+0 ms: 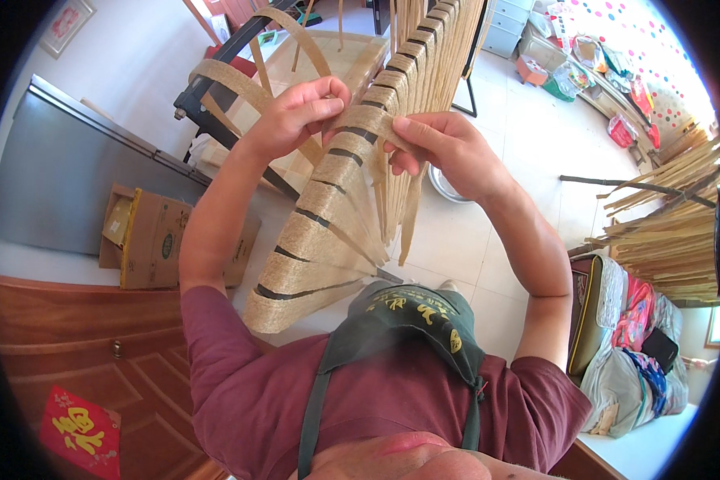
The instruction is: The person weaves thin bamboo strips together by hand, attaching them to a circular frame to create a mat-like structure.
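Note:
A dark frame bar [346, 155] runs away from me, wrapped side by side with flat tan woven strips [328, 196]. Dark gaps show between the turns. On the bar's left side, my left hand [300, 116] is closed, thumb against curled fingers, at the edge of one strip [364, 118] that crosses over the bar. At the other edge, my right hand [448, 150] pinches the same strip between thumb and fingers. A loose strip end [410, 220] hangs below the right hand. Many strips stretch down and away from the bar's right side.
Loose strip loops [300, 40] arch over another dark frame part at the upper left. Cardboard boxes [156, 240] stand by a grey cabinet [72, 168]. More tan strips [656, 240] hang on a rack at the right. A metal basin [446, 186] sits on the tiled floor.

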A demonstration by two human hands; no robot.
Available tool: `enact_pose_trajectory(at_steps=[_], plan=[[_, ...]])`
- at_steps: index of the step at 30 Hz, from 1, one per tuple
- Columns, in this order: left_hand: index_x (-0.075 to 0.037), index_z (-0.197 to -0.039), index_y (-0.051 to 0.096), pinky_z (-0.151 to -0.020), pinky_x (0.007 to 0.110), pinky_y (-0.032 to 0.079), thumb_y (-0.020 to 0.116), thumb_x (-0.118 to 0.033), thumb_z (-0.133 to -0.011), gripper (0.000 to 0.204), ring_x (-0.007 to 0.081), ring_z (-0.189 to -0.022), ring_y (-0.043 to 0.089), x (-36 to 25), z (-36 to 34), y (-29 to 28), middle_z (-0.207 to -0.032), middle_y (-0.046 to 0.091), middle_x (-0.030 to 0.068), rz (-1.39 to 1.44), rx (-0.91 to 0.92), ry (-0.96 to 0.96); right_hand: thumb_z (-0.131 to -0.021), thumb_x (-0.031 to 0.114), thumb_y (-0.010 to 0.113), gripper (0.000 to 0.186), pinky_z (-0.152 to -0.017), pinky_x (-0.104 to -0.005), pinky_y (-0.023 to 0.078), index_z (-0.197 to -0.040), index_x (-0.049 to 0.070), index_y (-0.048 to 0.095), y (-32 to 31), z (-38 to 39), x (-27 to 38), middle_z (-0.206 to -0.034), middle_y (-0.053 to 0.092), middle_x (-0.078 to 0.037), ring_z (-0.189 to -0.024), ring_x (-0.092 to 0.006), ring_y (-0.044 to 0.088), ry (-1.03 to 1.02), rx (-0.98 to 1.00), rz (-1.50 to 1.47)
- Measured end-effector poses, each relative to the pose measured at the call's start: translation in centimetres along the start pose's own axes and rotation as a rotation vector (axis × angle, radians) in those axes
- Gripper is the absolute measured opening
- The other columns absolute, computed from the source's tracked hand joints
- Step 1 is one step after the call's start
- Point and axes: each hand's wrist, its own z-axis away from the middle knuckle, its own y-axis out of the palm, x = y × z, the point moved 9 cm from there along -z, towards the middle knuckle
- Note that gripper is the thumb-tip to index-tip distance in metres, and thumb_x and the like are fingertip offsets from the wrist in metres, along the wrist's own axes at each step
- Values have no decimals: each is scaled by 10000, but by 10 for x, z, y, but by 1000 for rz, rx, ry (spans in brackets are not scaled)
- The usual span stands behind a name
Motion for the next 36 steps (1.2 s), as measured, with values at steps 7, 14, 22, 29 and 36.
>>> enact_pose_trajectory(at_steps=[7,14,22,29,36], plan=[[-35,-1202,565,-846,246,468,600,-146,-1012,222,63,-971,557,-6,0,-5,-1011,588,-28,-349,-84,130,-1009,212,641,234,-744,-323,563,-1054,-14,680,-20,16,6,-858,716,-90,-817,-173,690,-297,-345,607],[-24,-1271,557,-1038,313,482,690,-36,-940,357,135,-1175,616,9,-18,8,-1211,652,43,-332,-52,140,-857,211,798,399,-708,-392,583,-1125,21,572,-3,16,25,-1023,664,-130,-842,-304,709,-547,-515,915],[-22,-1298,547,-972,300,513,658,-35,-963,353,136,-1114,638,-1,-20,-14,-1155,666,36,-344,-132,350,-897,27,598,275,-778,-437,585,-1164,5,538,-14,16,26,-1074,651,-188,-925,-356,701,-563,-549,781],[-48,-1212,648,-588,207,475,605,-82,-1025,196,52,-665,566,-47,-11,-9,-963,644,19,-500,-84,485,-911,79,675,258,-722,-371,590,-1153,0,638,-13,22,68,-1027,643,-169,-863,-300,726,-606,-387,945],[-33,-1073,684,-538,212,399,579,-198,-1058,196,34,-545,472,-55,-20,-11,-752,600,0,-496,70,190,-1033,243,616,278,-513,-220,376,-997,-10,726,-39,3,59,-625,494,56,-559,-50,478,-238,-200,398]])
